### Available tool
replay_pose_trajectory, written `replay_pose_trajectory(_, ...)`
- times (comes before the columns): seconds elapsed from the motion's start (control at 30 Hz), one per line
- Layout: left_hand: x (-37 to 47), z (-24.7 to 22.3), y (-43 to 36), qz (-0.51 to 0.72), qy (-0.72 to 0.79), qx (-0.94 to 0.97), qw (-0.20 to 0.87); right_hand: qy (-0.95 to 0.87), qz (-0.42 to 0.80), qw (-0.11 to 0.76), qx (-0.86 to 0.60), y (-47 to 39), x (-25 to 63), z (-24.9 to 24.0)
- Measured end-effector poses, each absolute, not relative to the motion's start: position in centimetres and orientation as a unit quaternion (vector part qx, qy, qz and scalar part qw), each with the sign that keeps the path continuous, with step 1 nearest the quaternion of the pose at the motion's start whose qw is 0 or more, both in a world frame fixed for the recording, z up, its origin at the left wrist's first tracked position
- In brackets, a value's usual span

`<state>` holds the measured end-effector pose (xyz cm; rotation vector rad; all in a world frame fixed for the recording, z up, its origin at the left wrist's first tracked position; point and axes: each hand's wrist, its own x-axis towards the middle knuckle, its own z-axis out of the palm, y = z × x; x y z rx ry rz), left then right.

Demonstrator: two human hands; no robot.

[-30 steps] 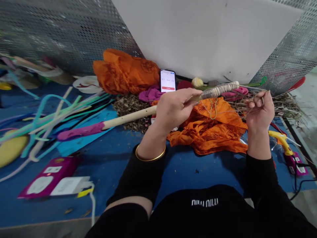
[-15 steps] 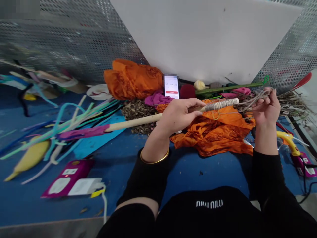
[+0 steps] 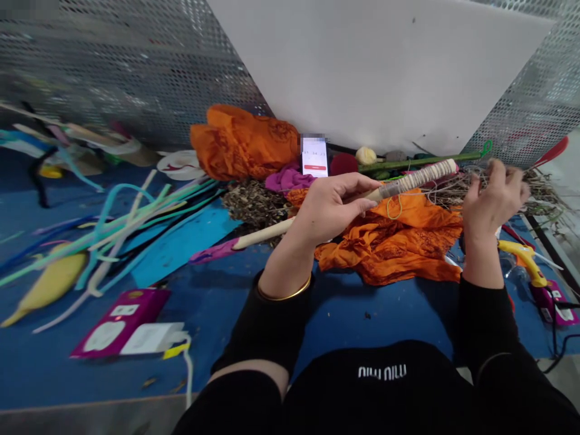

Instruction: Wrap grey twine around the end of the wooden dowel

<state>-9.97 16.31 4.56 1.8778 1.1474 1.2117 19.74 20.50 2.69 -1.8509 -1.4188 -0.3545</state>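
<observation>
My left grip (image 3: 328,205) is closed round the stick (image 3: 267,232), pale, string-wrapped at one end, magenta at the other, above the blue surface (image 3: 344,320). My right grip (image 3: 496,196) is loosely curled beside tangled string. Perforated metal panelling (image 3: 136,66) stands behind.

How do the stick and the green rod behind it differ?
The stick is pale, with a purple wrap and wound thread; the rod is green, with a looped tip. The left hand holds the stick; the rod lies untouched. Both are long and thin.
</observation>
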Motion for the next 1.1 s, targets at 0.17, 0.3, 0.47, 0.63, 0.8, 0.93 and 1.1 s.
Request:
replay_pose_trajectory(0.17,-10.0,4.8,16.3,0.485,0.435,0.692,0.311,-0.602,-0.048,0.310,-0.734,20.8,21.3,3.2)
replay_pose_trajectory(0.3,-10.1,4.9,16.3,0.507,0.438,0.670,0.320,-0.563,-0.127,0.372,-0.726,21.2,21.6,2.7)
replay_pose_trajectory(0.47,-9.9,4.8,16.4,0.497,0.422,0.675,0.344,-0.569,-0.128,0.512,-0.630,20.3,20.1,2.7)
replay_pose_trajectory(0.63,-8.9,4.5,16.2,0.498,0.394,0.674,0.378,-0.703,0.102,0.547,-0.443,19.5,15.6,1.4)
replay_pose_trajectory(0.8,-8.5,4.2,16.3,0.494,0.363,0.676,0.407,-0.738,0.353,0.471,-0.330,17.6,10.9,-0.2)
replay_pose_trajectory(0.93,-8.7,4.1,16.6,0.500,0.374,0.675,0.393,-0.752,0.202,0.525,-0.342,15.8,10.8,0.6)
replay_pose_trajectory(1.1,-8.2,3.5,16.9,0.508,0.360,0.675,0.397,-0.743,0.159,0.628,-0.168,15.3,10.7,0.9)
